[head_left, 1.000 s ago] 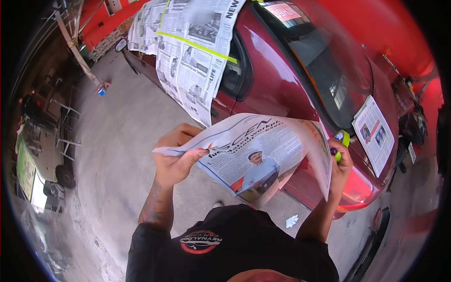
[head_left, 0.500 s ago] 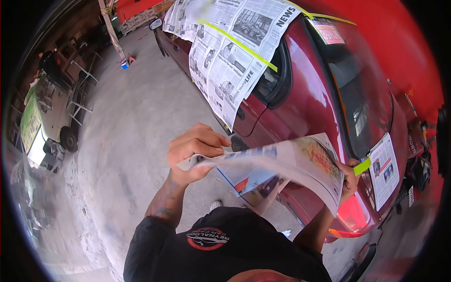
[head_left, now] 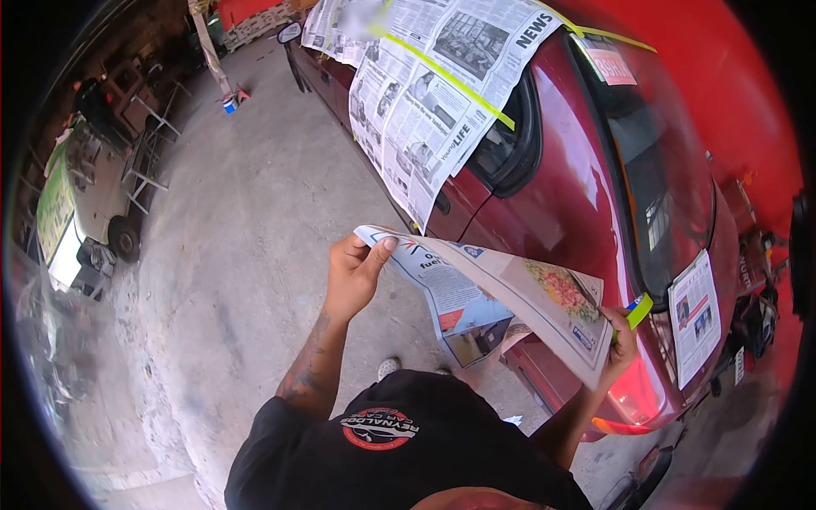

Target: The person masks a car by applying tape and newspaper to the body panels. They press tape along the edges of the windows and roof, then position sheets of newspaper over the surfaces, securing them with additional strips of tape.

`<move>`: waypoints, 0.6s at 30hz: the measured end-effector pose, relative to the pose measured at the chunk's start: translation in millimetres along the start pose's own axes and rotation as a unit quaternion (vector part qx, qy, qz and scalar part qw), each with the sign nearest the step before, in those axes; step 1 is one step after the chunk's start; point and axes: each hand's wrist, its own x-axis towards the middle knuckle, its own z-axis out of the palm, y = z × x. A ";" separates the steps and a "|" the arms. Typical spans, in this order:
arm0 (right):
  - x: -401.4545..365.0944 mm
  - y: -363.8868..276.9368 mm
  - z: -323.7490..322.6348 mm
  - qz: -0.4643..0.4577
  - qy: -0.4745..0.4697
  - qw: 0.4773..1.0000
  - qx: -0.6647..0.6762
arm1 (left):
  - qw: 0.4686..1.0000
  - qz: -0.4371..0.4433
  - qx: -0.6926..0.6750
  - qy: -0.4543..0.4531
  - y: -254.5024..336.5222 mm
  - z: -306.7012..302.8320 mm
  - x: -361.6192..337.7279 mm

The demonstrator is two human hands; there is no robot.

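A sheet of newspaper (head_left: 518,293) stretches between my two hands, folded over along its upper edge, with colour pictures on it. My left hand (head_left: 357,272) pinches its left corner, thumb on top. At the other end, my right hand (head_left: 620,344) grips the sheet's right edge. A strip of yellow-green masking tape (head_left: 640,311) sticks out beside the right hand's fingers. Just beyond the sheet stands a dark red car (head_left: 552,204), its rear side closest to me. More newspaper (head_left: 425,93) covers its front side windows and roof, fixed with yellow-green tape (head_left: 446,78).
Another newspaper stack (head_left: 695,319) lies on the car's rear, at right. A green and white vehicle (head_left: 81,195) stands at far left near metal stands. Grey concrete floor (head_left: 229,212) runs along the car's side. A blue can (head_left: 229,105) sits by a post.
My left hand has shifted slightly right and turned, thumb now on top of the sheet. The newspaper has been drawn out flatter, showing more of its print. My right hand has lowered slightly.
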 end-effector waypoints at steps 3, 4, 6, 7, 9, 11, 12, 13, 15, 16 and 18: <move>-0.1 -6.3 1.0 0.016 0.012 1.000 -0.020 | 0.999 -0.034 -0.013 0.006 -4.1 5.8 -2.9; 2.1 -7.4 -0.6 0.007 0.014 0.999 -0.027 | 0.999 -0.045 -0.022 0.009 -5.0 9.3 -3.2; 6.3 -5.8 -10.2 -0.021 0.022 0.999 -0.044 | 0.999 -0.006 -0.041 -0.011 -6.0 14.0 -2.4; 8.8 0.1 -21.4 -0.041 0.026 0.997 -0.052 | 0.998 0.014 -0.050 -0.021 -6.4 15.9 -1.5; 21.0 0.5 -37.9 -0.092 0.048 0.991 -0.086 | 0.998 0.026 -0.033 -0.044 -8.3 19.3 4.0; 36.2 -1.0 -53.2 -0.149 0.106 0.971 -0.157 | 0.998 0.029 -0.001 -0.061 -4.3 29.4 11.9; 41.0 -4.8 -58.3 -0.143 0.121 0.972 -0.144 | 0.997 0.027 0.023 -0.067 3.7 40.4 17.0; 46.0 -10.3 -62.8 -0.138 0.136 0.972 -0.132 | 0.996 0.025 0.046 -0.073 7.8 50.2 21.9; 51.9 -11.3 -76.7 -0.124 0.157 0.965 -0.172 | 0.994 0.073 0.069 -0.041 3.8 63.7 31.1; 54.1 -11.3 -87.2 -0.116 0.163 0.954 -0.223 | 0.987 0.119 0.108 -0.011 2.9 68.2 31.8; 54.1 -6.3 -96.5 -0.116 0.184 0.937 -0.274 | 0.965 0.215 0.143 0.035 -2.3 72.9 26.1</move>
